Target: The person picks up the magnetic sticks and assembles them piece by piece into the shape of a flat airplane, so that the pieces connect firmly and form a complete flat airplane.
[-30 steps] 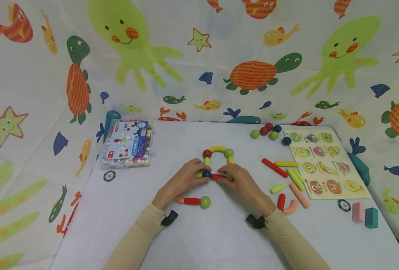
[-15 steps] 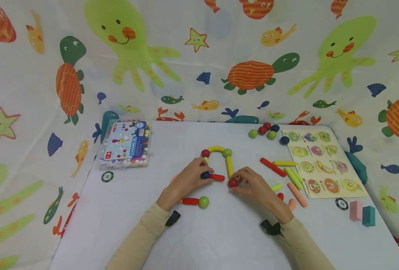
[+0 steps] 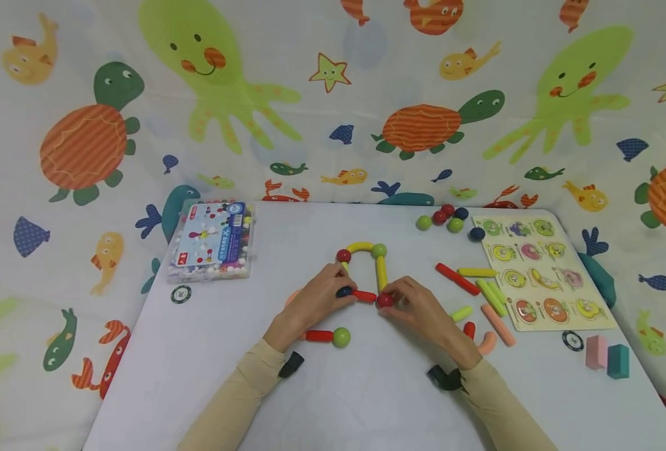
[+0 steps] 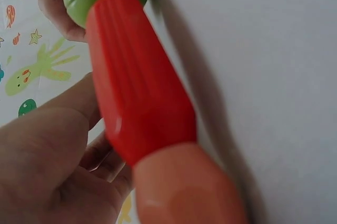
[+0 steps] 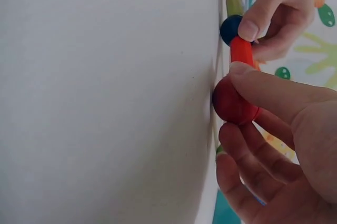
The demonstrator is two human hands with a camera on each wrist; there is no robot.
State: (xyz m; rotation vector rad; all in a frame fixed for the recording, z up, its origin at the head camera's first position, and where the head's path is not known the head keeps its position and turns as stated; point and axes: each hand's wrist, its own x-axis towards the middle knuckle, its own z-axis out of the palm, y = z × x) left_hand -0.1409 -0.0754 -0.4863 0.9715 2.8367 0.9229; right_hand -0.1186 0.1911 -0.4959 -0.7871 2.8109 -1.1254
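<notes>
My left hand (image 3: 317, 299) pinches a dark blue ball (image 5: 230, 29) between thumb and fingers. From that ball a short red rod (image 3: 365, 295) points right. A red ball (image 5: 231, 101) is held in the fingertips of my right hand (image 3: 421, 311), right at the rod's free end; whether the two are joined is hard to tell. Above, a yellow rod (image 3: 381, 270), a green ball (image 3: 379, 250), a curved yellow piece (image 3: 361, 246) and another red ball (image 3: 343, 255) form an arch. Nearer me lies a red rod (image 4: 137, 76) with a green ball (image 3: 341, 337) and a salmon piece (image 4: 184, 187).
A clear case of beads (image 3: 211, 241) stands at the back left, near a round chip (image 3: 181, 294). Loose balls (image 3: 447, 217) sit at the back right. Several rods (image 3: 458, 279), a fruit puzzle board (image 3: 544, 272) and two small blocks (image 3: 596, 352) are on the right.
My right hand first drew right, showing the red ball apart from the red rod. Since then it has moved left, bringing the ball to the rod's end. My left hand keeps its pinch.
</notes>
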